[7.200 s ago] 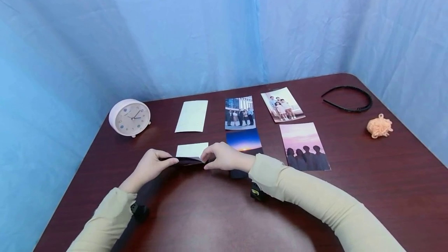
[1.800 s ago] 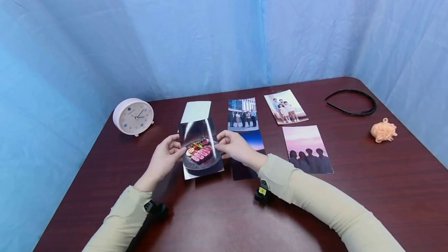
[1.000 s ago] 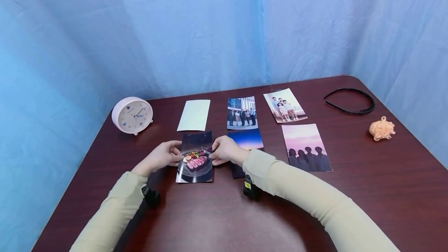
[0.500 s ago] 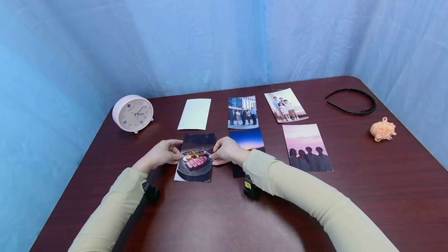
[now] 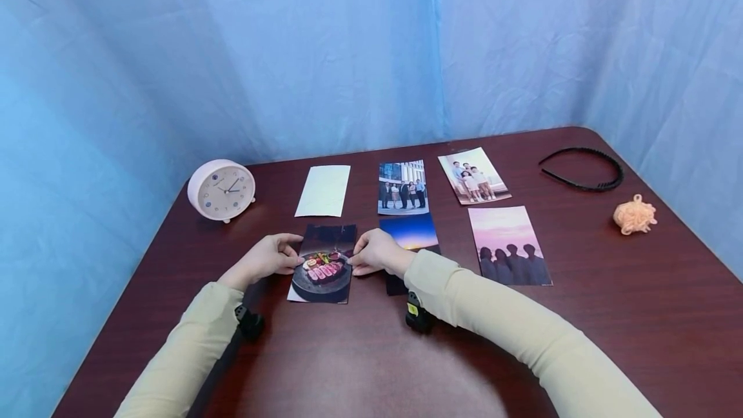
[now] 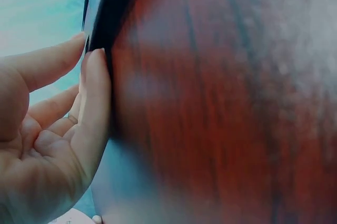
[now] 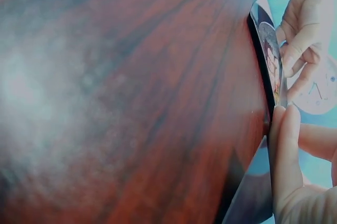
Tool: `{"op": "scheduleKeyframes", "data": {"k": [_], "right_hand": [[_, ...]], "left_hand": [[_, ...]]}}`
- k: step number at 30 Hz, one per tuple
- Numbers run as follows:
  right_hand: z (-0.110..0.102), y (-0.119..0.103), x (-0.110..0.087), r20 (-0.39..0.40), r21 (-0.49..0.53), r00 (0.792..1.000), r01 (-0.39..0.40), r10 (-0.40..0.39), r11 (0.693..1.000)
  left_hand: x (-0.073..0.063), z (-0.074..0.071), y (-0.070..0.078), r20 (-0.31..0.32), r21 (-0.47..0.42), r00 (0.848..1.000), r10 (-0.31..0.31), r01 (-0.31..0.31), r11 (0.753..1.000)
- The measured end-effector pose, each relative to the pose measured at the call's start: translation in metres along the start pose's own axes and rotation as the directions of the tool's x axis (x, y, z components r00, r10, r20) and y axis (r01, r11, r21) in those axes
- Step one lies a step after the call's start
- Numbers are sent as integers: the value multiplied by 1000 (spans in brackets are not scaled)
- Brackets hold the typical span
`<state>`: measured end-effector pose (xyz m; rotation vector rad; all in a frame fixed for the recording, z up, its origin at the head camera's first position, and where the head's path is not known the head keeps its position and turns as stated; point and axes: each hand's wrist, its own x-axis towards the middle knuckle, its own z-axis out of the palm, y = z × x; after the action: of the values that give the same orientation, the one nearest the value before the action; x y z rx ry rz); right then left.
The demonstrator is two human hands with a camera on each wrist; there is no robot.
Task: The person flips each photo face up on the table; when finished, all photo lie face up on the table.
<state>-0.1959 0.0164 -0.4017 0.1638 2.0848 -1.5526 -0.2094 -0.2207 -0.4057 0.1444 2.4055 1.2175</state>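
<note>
A photo of sliced steak on a dark plate (image 5: 322, 276) lies low over the table's left-centre part, a white sliver showing at its lower left corner. My left hand (image 5: 271, 257) pinches its left edge between thumb and fingers; in the left wrist view that hand (image 6: 58, 108) has the edge at its fingertips. On the opposite edge, my right hand (image 5: 376, 251) pinches with thumb and fingertips, partly covering a sunset photo (image 5: 409, 232). The right wrist view shows the steak photo (image 7: 271, 56) edge-on, slightly above the wood, with fingers of both hands along it.
Behind the steak photo lies a blank white card (image 5: 323, 191). Further right are an office group photo (image 5: 402, 189), a family photo (image 5: 475, 176) and a pink silhouette photo (image 5: 509, 244). A round clock (image 5: 222, 191), a black headband (image 5: 620, 169) and an orange yarn ball (image 5: 635, 215) flank them.
Earlier the steak photo was tipped up in both hands, then raised facing me; it has come down near the table. Over the last half second it has shifted only slightly toward me.
</note>
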Motion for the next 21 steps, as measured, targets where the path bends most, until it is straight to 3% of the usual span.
{"op": "scheduleKeyframes", "data": {"k": [10,15,21], "right_hand": [[-5,0,2,12,8,1000,28,-28,1000],[-11,-3,1,4,17,999,52,-53,998],[-18,-7,2,-5,23,995,102,-102,995]], "left_hand": [[-5,-2,-2,-20,6,1000,12,-11,1000],[-4,-5,-3,-97,-3,993,65,-66,998],[0,-6,0,-223,54,966,131,-122,991]]}}
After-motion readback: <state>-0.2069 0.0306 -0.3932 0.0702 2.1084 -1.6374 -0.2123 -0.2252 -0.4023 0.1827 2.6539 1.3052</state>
